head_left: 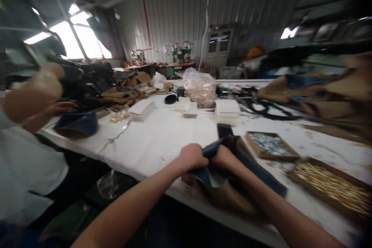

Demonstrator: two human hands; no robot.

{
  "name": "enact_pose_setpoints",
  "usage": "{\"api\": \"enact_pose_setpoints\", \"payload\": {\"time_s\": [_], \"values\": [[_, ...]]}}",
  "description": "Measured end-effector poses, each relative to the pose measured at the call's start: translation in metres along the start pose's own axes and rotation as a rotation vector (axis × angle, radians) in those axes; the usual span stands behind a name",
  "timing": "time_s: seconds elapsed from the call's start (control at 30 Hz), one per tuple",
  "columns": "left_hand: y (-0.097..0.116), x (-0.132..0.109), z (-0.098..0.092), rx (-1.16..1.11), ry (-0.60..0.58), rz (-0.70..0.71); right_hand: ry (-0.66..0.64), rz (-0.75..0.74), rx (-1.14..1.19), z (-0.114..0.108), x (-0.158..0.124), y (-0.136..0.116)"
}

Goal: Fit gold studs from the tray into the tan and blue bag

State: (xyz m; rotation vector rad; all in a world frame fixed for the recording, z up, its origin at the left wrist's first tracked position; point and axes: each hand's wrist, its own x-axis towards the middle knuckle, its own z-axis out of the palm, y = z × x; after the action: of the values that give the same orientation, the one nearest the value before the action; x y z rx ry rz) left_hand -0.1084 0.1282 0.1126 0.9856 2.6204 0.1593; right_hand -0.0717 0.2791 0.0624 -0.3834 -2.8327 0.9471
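Fingers (201,159) curled | left hand (191,155), right hand (225,157): gripping blue material (258,169)

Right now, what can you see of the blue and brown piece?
The blue and brown piece looks like leather or heavy cloth, dark blue and brown on different faces. Bent into an open fold, it sits at the near edge of the white table. The left hand grips its upper edge; the right hand is at the fold, fingers hidden.

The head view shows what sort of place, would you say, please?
Probably a garment or bag workshop: a blue-and-brown item being held, gold-coloured parts nearby, a green machine behind.
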Motion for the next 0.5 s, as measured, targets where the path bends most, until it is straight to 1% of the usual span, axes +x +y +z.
{"api": "enact_pose_setpoints", "payload": {"time_s": [0.07, 0.13, 0.23, 0.37, 0.5], "values": [[-0.002, 0.007, 0.01, -0.028, 0.03, -0.004, -0.051, 0.095, -0.044, -0.009, -0.017, 0.025], [-0.003, 0.015, 0.017, -0.052, 0.061, 0.002, -0.049, 0.13, -0.052, -0.009, -0.02, 0.034], [-0.005, 0.023, 0.023, -0.076, 0.097, 0.029, -0.023, 0.145, -0.043, 0.0, -0.013, 0.036], [-0.012, 0.033, 0.023, -0.103, 0.105, 0.086, -0.006, 0.143, -0.002, 0.006, -0.005, 0.039], [-0.025, 0.039, 0.024, -0.146, 0.108, 0.131, -0.063, 0.144, 0.076, 0.004, -0.003, 0.048]]}}
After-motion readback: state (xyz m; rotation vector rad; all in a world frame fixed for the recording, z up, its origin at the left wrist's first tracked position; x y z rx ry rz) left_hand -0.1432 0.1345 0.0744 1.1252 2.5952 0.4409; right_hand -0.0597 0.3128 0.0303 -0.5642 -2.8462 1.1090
